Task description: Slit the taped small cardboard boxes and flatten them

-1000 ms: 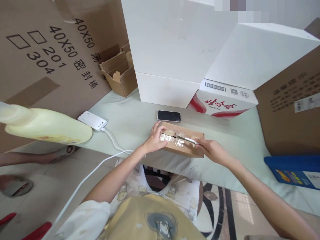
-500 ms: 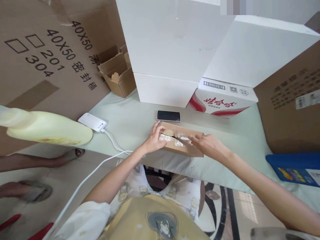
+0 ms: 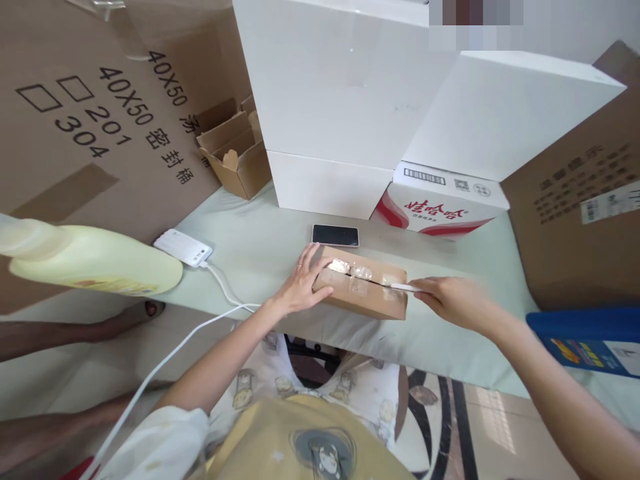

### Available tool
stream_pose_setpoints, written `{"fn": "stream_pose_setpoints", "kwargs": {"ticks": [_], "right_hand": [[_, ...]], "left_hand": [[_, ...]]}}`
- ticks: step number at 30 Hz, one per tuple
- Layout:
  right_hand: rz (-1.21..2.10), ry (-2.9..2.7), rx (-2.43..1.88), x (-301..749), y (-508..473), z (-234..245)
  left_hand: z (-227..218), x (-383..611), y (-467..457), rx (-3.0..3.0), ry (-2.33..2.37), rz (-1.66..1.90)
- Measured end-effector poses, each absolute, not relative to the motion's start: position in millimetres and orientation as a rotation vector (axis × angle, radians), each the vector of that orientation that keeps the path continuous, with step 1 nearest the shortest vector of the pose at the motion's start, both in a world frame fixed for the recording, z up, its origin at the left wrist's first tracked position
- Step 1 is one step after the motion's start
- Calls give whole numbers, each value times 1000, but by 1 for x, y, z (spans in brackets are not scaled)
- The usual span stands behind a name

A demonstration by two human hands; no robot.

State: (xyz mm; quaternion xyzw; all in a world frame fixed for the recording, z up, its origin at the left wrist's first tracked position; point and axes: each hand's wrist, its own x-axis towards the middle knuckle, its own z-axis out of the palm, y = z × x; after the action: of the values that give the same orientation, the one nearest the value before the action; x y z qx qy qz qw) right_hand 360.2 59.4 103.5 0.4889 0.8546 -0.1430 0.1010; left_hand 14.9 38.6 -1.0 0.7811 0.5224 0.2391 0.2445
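A small brown cardboard box (image 3: 367, 300) with clear tape along its top seam lies on the pale green table (image 3: 260, 247). My left hand (image 3: 300, 283) presses flat on the box's left end, fingers spread. My right hand (image 3: 453, 300) sits just off the box's right end and pinches a thin white blade-like tool (image 3: 403, 287), whose tip rests at the right end of the taped seam.
A black phone (image 3: 335, 235) lies behind the box. A white power bank (image 3: 183, 247) with a cable sits to the left, beside a pale yellow bottle (image 3: 95, 267). Large cardboard and white boxes ring the table; a red-and-white carton (image 3: 440, 207) and a blue box (image 3: 585, 340) stand to the right. Another person's legs show at left.
My right hand has drawn the white tool rightward along the taped seam, from the box's middle to past its right end. My left hand stayed on the left end.
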Motion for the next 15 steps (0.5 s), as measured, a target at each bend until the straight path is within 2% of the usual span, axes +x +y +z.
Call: {"fn": "stream_pose_setpoints", "kwargs": {"ticks": [4,5,10,15], "right_hand": [[-1312,2522,1982,393,77,63],[-1404,2457,2103,395,83,47],[-1359,2291,2382,376,104,-41],[-1206,2473,2251,354,102,-80]], "left_hand": [[16,18,31,2355,1401,584],[19,19,30,2405,1400,547],[30,26,29,2502,1339,457],[37,31,27,2541,1279,414]]}}
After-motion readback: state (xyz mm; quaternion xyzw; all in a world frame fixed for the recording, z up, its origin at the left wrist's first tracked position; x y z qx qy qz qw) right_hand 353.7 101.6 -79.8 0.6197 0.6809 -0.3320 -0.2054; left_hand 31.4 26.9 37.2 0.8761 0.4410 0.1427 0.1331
